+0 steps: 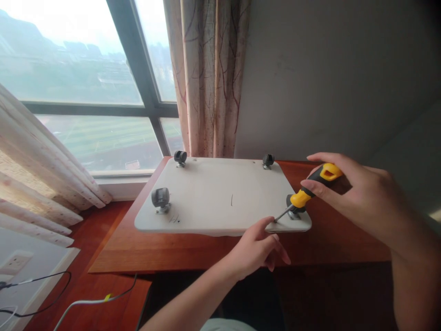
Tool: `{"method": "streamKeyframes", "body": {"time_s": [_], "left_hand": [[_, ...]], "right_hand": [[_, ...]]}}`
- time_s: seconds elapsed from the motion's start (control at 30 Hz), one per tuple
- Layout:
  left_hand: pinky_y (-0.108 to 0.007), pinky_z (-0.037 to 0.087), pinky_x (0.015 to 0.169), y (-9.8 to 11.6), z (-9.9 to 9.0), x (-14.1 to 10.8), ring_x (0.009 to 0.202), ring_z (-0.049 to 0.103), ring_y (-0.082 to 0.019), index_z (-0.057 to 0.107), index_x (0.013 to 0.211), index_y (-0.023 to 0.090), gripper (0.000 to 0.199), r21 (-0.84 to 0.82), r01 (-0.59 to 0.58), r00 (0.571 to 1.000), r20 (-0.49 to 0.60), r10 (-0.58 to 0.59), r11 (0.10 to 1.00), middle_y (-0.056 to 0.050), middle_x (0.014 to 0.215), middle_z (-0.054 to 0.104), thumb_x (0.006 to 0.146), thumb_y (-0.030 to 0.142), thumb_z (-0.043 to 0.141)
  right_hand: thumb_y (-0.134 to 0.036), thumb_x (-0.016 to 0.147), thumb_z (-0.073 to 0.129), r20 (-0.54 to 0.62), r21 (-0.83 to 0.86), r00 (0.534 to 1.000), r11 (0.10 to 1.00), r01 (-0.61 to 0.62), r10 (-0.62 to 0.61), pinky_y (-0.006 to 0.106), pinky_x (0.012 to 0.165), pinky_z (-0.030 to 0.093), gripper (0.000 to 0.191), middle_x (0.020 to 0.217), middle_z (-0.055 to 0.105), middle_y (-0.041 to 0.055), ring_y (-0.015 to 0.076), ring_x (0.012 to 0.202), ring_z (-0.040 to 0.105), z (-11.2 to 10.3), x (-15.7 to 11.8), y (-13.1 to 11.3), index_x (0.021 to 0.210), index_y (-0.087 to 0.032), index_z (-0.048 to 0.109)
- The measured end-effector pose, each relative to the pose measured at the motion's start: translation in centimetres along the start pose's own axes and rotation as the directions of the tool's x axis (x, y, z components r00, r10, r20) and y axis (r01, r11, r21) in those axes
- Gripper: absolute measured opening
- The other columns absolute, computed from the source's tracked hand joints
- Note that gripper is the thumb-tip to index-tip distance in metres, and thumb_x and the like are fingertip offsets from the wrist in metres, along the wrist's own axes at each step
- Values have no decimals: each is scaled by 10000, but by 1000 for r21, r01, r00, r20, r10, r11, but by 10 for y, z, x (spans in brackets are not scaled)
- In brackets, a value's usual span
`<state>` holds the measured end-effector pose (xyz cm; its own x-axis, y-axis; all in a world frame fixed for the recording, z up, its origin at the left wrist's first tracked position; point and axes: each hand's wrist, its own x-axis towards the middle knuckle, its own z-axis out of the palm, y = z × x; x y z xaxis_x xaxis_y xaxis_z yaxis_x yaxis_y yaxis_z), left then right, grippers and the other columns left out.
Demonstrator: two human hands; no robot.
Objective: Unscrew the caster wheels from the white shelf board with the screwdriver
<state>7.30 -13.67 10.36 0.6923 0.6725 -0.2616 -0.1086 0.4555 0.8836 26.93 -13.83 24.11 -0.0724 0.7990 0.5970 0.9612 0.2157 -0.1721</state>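
A white board (213, 193) with rounded corners lies on the wooden table, a caster near each corner. My right hand (358, 193) grips the yellow and black handle of a screwdriver (300, 196), which slants down left past the near right caster (295, 212). The shaft's tip meets the board near its front right edge. Beside the tip rests the index finger of my left hand (257, 248); its other fingers are loosely bent and apart. Any screw under the tip is too small to make out. The near left caster (161, 198) stands upright.
The wooden table (155, 252) extends around the board. Two more casters (180, 157) (268, 160) stand at its far corners. A patterned curtain (210, 82) hangs behind, beside a window. Cables (82, 302) and a wall socket (16, 263) are at the lower left.
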Motion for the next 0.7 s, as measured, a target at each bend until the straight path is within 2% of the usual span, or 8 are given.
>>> {"method": "streamKeyframes", "body": {"time_s": [0.13, 0.27, 0.4, 0.5, 0.57, 0.7], "left_hand": [[-183, 298, 421, 4, -2, -1, 437, 536, -97, 344, 1481, 124, 685, -51, 36, 999, 5, -36, 998, -62, 733, 738, 861, 314, 564], [-183, 291, 424, 5, -3, -3, 467, 565, -107, 294, 1512, 136, 721, -108, 50, 998, 44, -45, 993, -84, 774, 753, 861, 294, 560], [-193, 281, 423, 6, -3, -4, 460, 559, -111, 248, 1540, 133, 763, -142, 64, 996, 69, -55, 988, -89, 770, 755, 860, 290, 558], [-196, 288, 417, 7, -3, -4, 456, 560, -116, 228, 1547, 137, 769, -150, 85, 994, 83, -73, 985, -94, 775, 758, 863, 280, 548], [-196, 291, 413, 7, -4, -4, 462, 566, -120, 228, 1546, 147, 759, -153, 89, 992, 98, -75, 984, -97, 780, 760, 864, 268, 540], [-193, 288, 413, 5, -4, -3, 464, 569, -120, 268, 1526, 150, 751, -172, 86, 994, 87, -71, 981, -93, 772, 759, 845, 274, 559]], "right_hand": [[-365, 864, 601, 52, 110, 999, 994, 8, -14, 319, 681, 529, 450, 1007, 744, 31, 225, 808, 707, -2, -2, -1, 1304, -272, 584], [-350, 874, 568, 89, 161, 993, 985, 64, -79, 304, 696, 534, 433, 1138, 712, 31, 226, 935, 695, -3, -3, -1, 1303, -289, 562], [-470, 885, 622, 20, 66, 998, 996, 58, -59, 320, 682, 517, 317, 1004, 737, 28, 209, 773, 692, -3, -1, -4, 1127, -269, 663], [-469, 907, 606, -17, 65, 997, 995, 74, -73, 324, 712, 517, 259, 972, 747, 20, 212, 787, 701, -3, 0, -7, 1048, -268, 690], [-422, 918, 585, -6, 80, 997, 994, 72, -71, 322, 734, 518, 247, 1002, 745, 13, 214, 836, 708, -4, 0, -9, 1094, -277, 679], [-314, 895, 550, 30, 101, 996, 992, 76, -79, 316, 819, 505, 342, 1072, 724, 16, 216, 968, 694, -6, -2, -9, 1229, -263, 605]]}}
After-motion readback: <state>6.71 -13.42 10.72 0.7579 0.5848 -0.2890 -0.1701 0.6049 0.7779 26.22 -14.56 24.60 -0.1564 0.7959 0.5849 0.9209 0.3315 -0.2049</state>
